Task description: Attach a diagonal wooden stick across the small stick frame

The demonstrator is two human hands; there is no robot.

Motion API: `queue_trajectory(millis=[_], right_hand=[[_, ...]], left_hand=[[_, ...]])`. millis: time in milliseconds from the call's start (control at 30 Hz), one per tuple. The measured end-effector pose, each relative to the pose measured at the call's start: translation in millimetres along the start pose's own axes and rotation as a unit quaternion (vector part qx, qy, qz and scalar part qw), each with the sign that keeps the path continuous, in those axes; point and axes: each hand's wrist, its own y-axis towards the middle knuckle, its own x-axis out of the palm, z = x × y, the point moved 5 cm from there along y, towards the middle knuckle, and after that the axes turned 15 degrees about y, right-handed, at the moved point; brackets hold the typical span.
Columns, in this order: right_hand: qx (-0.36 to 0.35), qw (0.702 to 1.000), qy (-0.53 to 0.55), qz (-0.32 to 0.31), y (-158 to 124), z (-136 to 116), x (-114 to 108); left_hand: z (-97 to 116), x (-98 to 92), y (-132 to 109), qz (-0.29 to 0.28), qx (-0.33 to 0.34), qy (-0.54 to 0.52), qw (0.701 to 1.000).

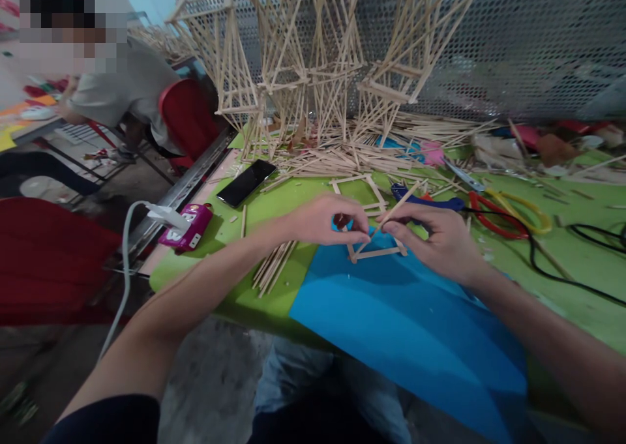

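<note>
A thin wooden stick (403, 199) slants up to the right between my hands. My right hand (437, 238) pinches it between thumb and fingertips. My left hand (328, 219) is closed, its thumb and fingertips meeting at the stick's lower end. Just below the hands, a small square frame (379, 254) of wooden sticks lies on a blue sheet (391, 307), partly covered by the fingers. Behind them lies another stick frame (375, 190). A small dark reddish object shows inside the curl of my left hand; I cannot tell what it is.
Tall stick structures (313, 72) stand at the back over heaped loose sticks (337, 160). A phone (247, 183), a purple power adapter (188, 227) and a stick bundle (274, 266) lie left. Scissors (508, 216), a blue-handled tool (440, 203) and black cable (538, 261) lie right. Another person sits left.
</note>
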Motion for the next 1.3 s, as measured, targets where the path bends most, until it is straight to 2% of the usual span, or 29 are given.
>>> queue_trajectory(millis=[167, 367, 600, 767, 867, 933, 1000, 1067, 1167, 1200, 1233, 1300], right_hand=[[0.014, 1.0, 0.009, 0.009, -0.7, 1.5, -0.4], [0.038, 0.999, 0.022, -0.001, -2.5, 6.8, 0.9], [0.05, 0.999, 0.019, -0.01, -2.9, 5.4, 4.6], [0.057, 0.998, 0.025, -0.01, -2.6, 2.5, 5.9], [0.056, 0.998, 0.024, -0.006, -2.4, 2.0, 4.5], [0.052, 0.999, 0.016, -0.002, -2.4, 1.8, 3.1], [0.05, 0.999, 0.008, 0.0, -2.6, 1.9, 2.1], [0.05, 0.999, 0.006, 0.001, -3.1, 2.4, 1.3], [0.046, 0.999, 0.007, 0.001, -3.8, 3.5, 0.4], [0.044, 0.999, 0.008, 0.001, -3.9, 3.8, 0.0], [0.041, 0.999, 0.01, 0.002, -4.0, 4.0, -0.4], [0.039, 0.999, 0.013, 0.005, -3.8, 4.4, -1.1]], left_hand=[[4.7, -1.5, -2.1, 0.066, 0.025, 0.055, 0.996], [8.7, 6.4, -5.5, 0.13, 0.075, 0.127, 0.981], [6.5, 12.0, -3.2, 0.105, 0.023, 0.129, 0.986], [9.9, 12.1, -0.4, 0.089, 0.038, 0.095, 0.991], [8.3, 5.5, 0.4, 0.083, 0.019, 0.068, 0.994], [3.4, -3.8, -0.1, 0.102, -0.006, 0.051, 0.993], [-6.4, -17.2, -1.6, 0.152, -0.038, 0.041, 0.987], [-21.0, -35.9, -5.4, 0.255, -0.071, 0.043, 0.963], [-45.8, -66.6, -19.9, 0.468, -0.104, 0.033, 0.877], [-53.9, -73.9, -24.6, 0.514, -0.118, 0.027, 0.849], [-60.9, -80.0, -29.1, 0.552, -0.125, 0.017, 0.824], [-71.8, -87.4, -33.9, 0.579, -0.147, 0.002, 0.802]])
